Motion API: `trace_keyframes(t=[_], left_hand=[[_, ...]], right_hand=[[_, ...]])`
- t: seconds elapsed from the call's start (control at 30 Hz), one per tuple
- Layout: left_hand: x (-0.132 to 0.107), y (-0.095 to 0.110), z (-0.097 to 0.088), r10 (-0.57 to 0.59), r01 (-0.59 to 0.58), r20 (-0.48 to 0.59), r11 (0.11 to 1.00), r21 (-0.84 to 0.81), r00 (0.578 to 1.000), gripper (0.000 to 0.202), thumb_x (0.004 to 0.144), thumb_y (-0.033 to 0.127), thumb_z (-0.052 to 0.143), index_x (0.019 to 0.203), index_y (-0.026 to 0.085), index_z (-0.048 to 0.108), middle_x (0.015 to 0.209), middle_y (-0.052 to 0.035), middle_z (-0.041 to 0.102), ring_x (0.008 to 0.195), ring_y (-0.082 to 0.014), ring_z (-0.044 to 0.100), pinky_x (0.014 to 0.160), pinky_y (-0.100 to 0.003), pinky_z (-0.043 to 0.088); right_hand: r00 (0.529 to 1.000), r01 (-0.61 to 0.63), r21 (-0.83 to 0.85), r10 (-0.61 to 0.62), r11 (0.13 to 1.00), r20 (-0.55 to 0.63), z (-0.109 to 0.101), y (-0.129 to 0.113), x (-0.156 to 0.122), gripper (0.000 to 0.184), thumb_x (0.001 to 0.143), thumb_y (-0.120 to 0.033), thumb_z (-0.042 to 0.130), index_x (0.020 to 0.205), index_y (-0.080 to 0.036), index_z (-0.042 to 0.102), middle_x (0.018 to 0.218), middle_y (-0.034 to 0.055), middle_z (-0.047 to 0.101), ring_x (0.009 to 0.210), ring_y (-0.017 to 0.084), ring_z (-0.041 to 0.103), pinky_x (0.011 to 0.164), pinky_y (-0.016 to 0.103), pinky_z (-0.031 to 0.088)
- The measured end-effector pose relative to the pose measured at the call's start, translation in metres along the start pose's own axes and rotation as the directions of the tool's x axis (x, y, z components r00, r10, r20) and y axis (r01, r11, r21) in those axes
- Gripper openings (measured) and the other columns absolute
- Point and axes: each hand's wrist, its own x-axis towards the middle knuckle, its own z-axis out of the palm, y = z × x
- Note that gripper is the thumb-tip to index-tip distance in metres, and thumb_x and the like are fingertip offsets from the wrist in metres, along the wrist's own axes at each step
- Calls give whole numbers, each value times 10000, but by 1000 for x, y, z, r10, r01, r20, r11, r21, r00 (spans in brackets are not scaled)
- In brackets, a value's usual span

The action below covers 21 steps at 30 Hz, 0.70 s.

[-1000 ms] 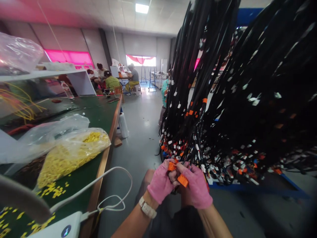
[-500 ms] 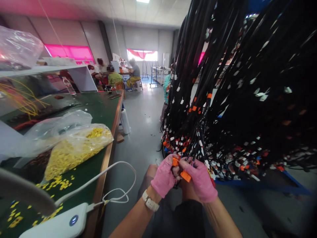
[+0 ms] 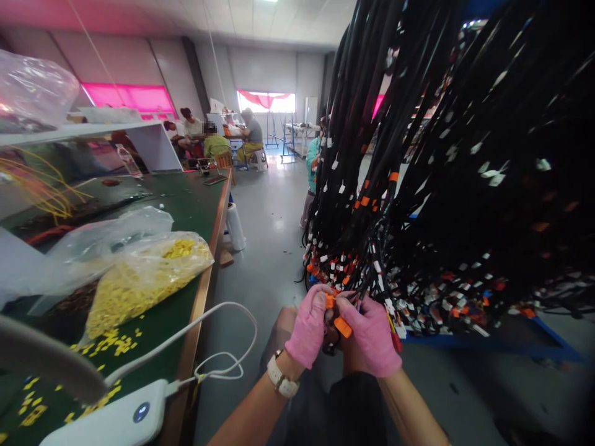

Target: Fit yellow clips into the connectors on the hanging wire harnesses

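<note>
Both of my hands wear pink gloves and meet low in the middle of the view. My left hand (image 3: 309, 327) is closed, pinching a small orange connector (image 3: 330, 301) at its fingertips. My right hand (image 3: 372, 337) is closed too, its fingers on a second orange connector (image 3: 343, 326) just below. Both connectors sit at the lower ends of a thick hanging bundle of black wire harnesses (image 3: 418, 161) with white tags and orange plugs. A watch with a pale strap is on my left wrist.
A green-topped bench (image 3: 186, 207) runs along the left with a clear bag of small yellow parts (image 3: 139, 279), loose yellow pieces, and a white power bank (image 3: 116, 421) with its cable. People sit working at the far end. A blue rack base (image 3: 548, 350) lies low at the right.
My two hands have risen a little toward the harness ends and closed in on each other. The connectors stay in my fingers. The view has tilted slightly.
</note>
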Motion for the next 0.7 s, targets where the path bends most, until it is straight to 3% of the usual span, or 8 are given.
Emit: trace_keyframes(t=[0.27, 0.43, 0.57, 0.7], left_hand=[[-1, 10, 0, 104, -85, -54, 955, 286, 993, 257, 901, 394, 368, 909, 174, 500, 720, 20, 453, 580, -82, 371, 543, -191, 337], [2, 20, 0, 103, -103, 19, 939, 328, 995, 245, 893, 377, 395, 839, 161, 497, 669, 28, 430, 566, -79, 360, 538, -187, 333], [5, 17, -2, -51, 39, 120, 995, 96, 991, 292, 868, 439, 433, 908, 161, 513, 564, 50, 393, 487, -73, 357, 470, -182, 321], [4, 11, -3, -183, 241, 243, 941, -236, 953, 404, 835, 481, 476, 1022, 128, 538, 653, -12, 522, 501, -85, 454, 481, -204, 395]], right_hand=[[998, 32, -100, -37, 994, -49, 10, 2, 2, 198, 759, -346, 590, 783, -164, 665, 708, 33, 689, 657, 183, 622, 630, 281, 493], [999, 15, -56, -17, 998, -39, 9, 6, 4, 186, 738, -340, 607, 769, -165, 665, 690, 23, 680, 653, 177, 607, 634, 279, 485], [995, -95, 176, 88, 980, 48, 3, 14, 4, 234, 733, -378, 610, 811, -159, 637, 675, 20, 664, 602, 169, 596, 589, 289, 487], [996, -11, 152, -2, 988, 90, -7, 27, 3, 280, 790, -414, 509, 841, -172, 640, 607, 24, 631, 514, 168, 573, 515, 304, 483]])
